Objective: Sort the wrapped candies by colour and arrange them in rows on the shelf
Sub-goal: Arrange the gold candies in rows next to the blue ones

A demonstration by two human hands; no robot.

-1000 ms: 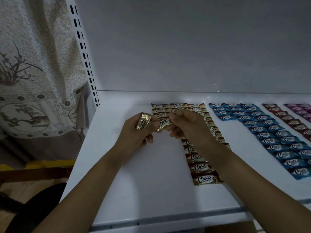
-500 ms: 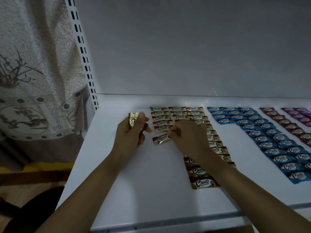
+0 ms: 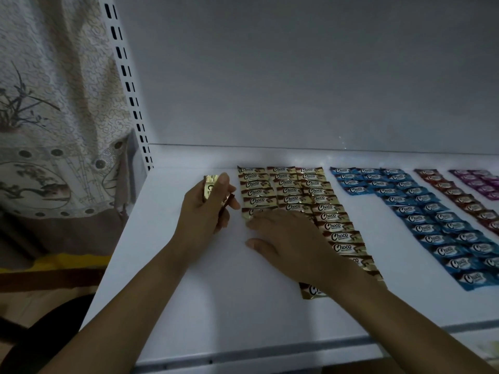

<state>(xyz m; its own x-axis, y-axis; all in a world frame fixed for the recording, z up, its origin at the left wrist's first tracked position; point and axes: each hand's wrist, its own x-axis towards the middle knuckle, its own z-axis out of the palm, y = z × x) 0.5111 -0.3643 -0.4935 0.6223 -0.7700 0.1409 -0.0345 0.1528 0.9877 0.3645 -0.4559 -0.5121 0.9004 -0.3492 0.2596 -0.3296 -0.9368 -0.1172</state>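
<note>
Four colour groups lie on the white shelf (image 3: 216, 306): gold candies (image 3: 313, 190) in three columns, blue candies (image 3: 421, 211) in three, then red candies (image 3: 464, 197) and purple candies (image 3: 483, 182) running off the right edge. Your left hand (image 3: 205, 217) curls round a small gold stack (image 3: 209, 186), count unclear, just left of the gold block. Your right hand (image 3: 291, 238) lies flat, fingers straight, on the nearest candy (image 3: 248, 213) of the left gold column. Behind stand a grey back panel (image 3: 297, 76), a slotted upright (image 3: 129, 85) and a patterned curtain (image 3: 54, 103).
</note>
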